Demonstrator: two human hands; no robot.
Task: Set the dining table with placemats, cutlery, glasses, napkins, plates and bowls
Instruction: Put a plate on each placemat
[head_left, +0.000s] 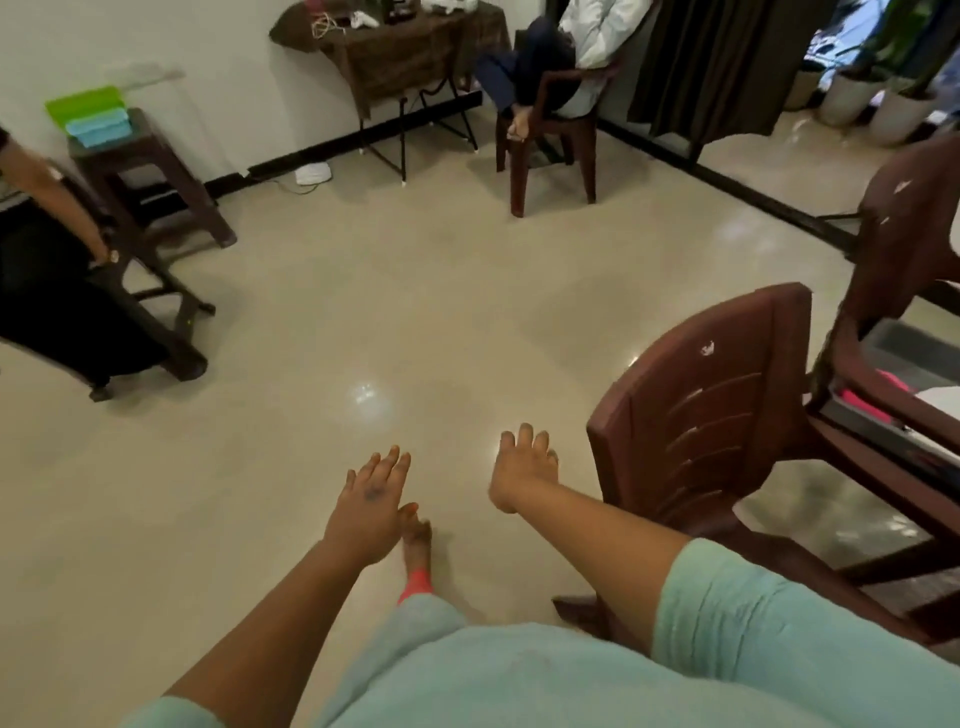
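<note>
Tiled floor; stool bears stacked boxes.

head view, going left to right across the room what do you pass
stool with green and blue boxes → draped side table → chair with a seated person → left hand → right hand → near brown chair → plant pots

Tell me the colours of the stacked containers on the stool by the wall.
Bright green on top, light blue beneath, on the brown stool: containers, head view.
</note>
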